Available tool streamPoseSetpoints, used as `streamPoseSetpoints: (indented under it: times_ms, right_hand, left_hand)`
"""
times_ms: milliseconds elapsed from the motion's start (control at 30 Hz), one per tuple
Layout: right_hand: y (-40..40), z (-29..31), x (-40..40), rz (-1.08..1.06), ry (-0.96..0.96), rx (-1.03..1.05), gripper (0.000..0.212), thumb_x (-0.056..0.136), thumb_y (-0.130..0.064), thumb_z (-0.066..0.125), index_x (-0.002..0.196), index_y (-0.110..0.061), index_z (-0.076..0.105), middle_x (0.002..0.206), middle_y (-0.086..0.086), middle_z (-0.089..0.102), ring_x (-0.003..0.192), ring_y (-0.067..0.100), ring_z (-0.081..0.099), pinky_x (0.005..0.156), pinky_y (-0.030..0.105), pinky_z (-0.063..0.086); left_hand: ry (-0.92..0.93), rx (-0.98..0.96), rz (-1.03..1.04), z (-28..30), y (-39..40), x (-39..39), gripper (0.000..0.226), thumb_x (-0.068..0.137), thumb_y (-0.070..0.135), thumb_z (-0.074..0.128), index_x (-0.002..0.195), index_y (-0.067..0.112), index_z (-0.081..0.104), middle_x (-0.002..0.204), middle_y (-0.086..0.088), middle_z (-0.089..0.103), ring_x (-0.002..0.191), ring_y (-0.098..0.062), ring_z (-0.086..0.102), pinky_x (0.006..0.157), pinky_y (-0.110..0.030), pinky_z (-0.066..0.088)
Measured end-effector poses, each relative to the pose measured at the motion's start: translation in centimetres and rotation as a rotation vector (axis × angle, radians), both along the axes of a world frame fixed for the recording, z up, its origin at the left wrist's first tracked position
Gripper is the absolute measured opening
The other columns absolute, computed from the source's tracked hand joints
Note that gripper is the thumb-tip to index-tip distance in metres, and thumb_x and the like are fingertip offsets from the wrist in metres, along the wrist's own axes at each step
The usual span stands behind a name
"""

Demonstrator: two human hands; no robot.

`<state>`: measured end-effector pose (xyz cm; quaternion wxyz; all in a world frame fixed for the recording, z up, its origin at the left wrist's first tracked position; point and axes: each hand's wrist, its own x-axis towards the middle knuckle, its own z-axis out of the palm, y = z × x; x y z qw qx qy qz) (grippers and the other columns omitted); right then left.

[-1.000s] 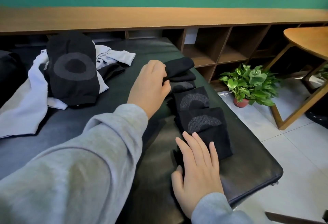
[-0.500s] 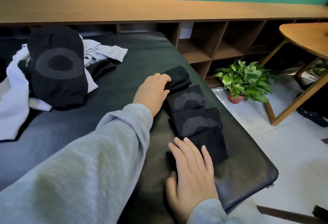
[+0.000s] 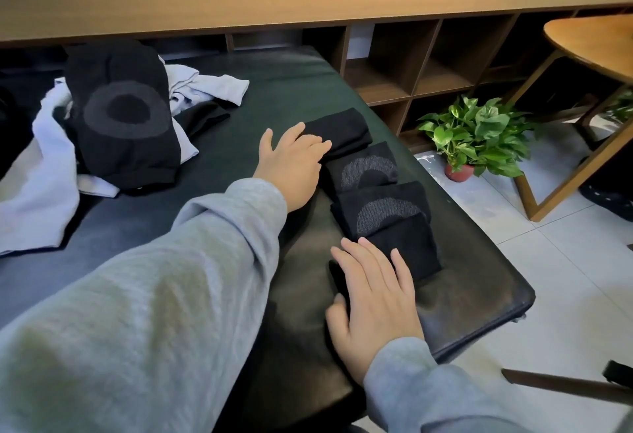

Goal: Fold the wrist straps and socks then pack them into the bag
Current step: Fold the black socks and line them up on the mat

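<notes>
Fabric lies heaped at the nine o'clock side of the black padded worktop [image 3: 239,96]: a light grey garment [image 3: 41,172] with a large black knitted piece [image 3: 123,124] on top of it, marked with a grey ring. Both look unfolded, so I judge the folding part of the task only partly done. No bag is visible.

Toward the centre, the left hand [image 3: 291,162] reaches out from a grey sleeve [image 3: 144,295] and rests with straight fingers on the near edge of the farthest folded black piece [image 3: 342,129], at about one o'clock. Its grip is open, pressing rather than pinching.

A row of four folded black pieces runs from there down toward five o'clock, each overlapping or touching the next. The second folded piece [image 3: 368,168] and third folded piece [image 3: 383,210] show grey crescent patterns. Whether these are socks or wrist straps cannot be told.

The right hand [image 3: 373,295] lies flat, grip open, with fingertips on the nearest folded piece [image 3: 407,254] at the row's lower end.

The step in hand seems to be seating the newest fold in line. To do it well, press the palm flat across the fold so the knit does not spring open, keep edges squared with the neighbour, and keep the right hand steadying the row so nothing slides toward the worktop's three o'clock edge.
</notes>
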<state>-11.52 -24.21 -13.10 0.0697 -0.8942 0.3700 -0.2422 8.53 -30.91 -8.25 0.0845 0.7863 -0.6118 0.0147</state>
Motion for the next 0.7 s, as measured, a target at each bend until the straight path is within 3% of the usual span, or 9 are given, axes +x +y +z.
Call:
streamPoseSetpoints:
  times_ms: [133, 333, 533, 700]
  right_hand:
    - [0.1, 0.1, -0.1, -0.009, 0.033, 0.004, 0.053, 0.073, -0.034, 0.041, 0.119, -0.018, 0.061, 0.128, -0.005, 0.058, 0.127, 0.014, 0.042, 0.109, 0.044, 0.02]
    - [0.0, -0.2, -0.1, -0.019, 0.032, -0.015, 0.052, 0.074, -0.035, 0.04, 0.117, -0.017, 0.063, 0.125, -0.004, 0.06, 0.125, 0.013, 0.042, 0.109, 0.043, 0.02]
    - [0.1, -0.4, 0.1, -0.032, 0.026, -0.042, 0.05, 0.074, -0.033, 0.039, 0.113, -0.016, 0.065, 0.123, -0.003, 0.062, 0.124, 0.014, 0.042, 0.108, 0.044, 0.022]
    - [0.1, -0.5, 0.2, -0.038, 0.03, -0.057, 0.05, 0.073, -0.032, 0.038, 0.112, -0.017, 0.065, 0.122, -0.003, 0.062, 0.123, 0.014, 0.043, 0.108, 0.043, 0.022]
  left_hand:
    - [0.052, -0.136, 0.023, 0.4, 2.2, 0.2, 0.045, 0.099, 0.023, 0.036, 0.143, 0.028, 0.03, 0.15, 0.013, 0.026, 0.143, -0.01, 0.003, 0.113, -0.047, -0.003]
    - [-0.084, -0.462, 0.21, 0.5, 6.4, 3.9, 0.054, 0.088, 0.014, 0.053, 0.139, 0.019, 0.038, 0.153, -0.003, 0.023, 0.143, -0.021, 0.01, 0.113, -0.048, 0.001]
    - [-0.145, -0.263, 0.466, 0.5, 9.0, 8.5, 0.061, 0.091, 0.025, 0.052, 0.144, 0.031, 0.024, 0.157, -0.005, 0.0, 0.143, -0.027, -0.008, 0.112, -0.057, 0.002]
    - [-0.09, -0.068, 0.565, -0.3, 10.8, 10.8, 0.048, 0.095, 0.032, 0.047, 0.14, 0.038, 0.032, 0.157, -0.004, -0.004, 0.142, -0.029, -0.012, 0.11, -0.059, 0.008]
